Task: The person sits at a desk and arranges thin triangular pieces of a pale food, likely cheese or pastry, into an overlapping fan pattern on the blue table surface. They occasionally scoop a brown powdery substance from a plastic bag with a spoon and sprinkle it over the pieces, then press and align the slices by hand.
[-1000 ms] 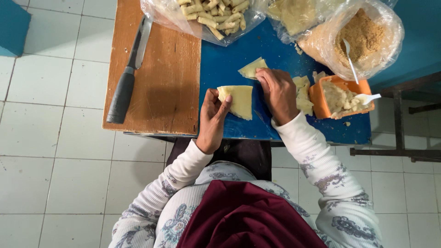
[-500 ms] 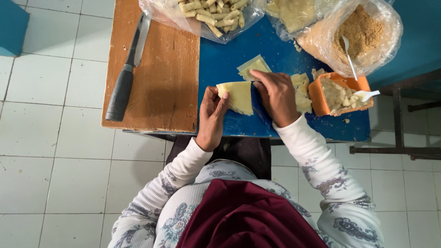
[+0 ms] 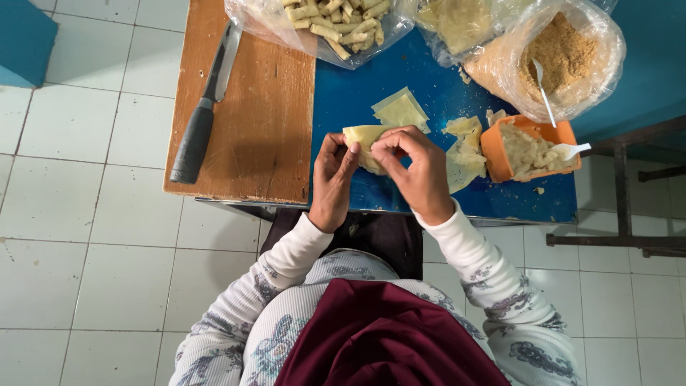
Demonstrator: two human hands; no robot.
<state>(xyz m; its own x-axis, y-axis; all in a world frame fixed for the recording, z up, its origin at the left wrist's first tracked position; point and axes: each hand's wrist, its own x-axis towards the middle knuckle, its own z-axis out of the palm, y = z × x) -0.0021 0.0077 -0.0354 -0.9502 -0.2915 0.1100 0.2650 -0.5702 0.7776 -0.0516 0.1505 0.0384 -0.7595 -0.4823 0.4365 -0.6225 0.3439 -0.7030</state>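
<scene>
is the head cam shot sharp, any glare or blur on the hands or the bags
Head view: light is soft and even, with only faint shadows under the left hand and right hand; both hands and the pale wrapper they hold look sharp, without motion blur. The clear plastic bags show small white glare patches. The knife on the wooden board is crisp. Tile lines bend slightly toward the edges.

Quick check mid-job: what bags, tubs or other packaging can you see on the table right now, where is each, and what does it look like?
Clear bag: top centre, crumpled, holds pale rolled sticks.
Second clear bag: top, right of the first, holds pale yellow sheets.
Crumb bag: top right, round, open, brown crumbs with a white spoon.
Orange tub: right of both hands, rectangular, pale filling and a white spoon.
No labels, signs or screens.
</scene>
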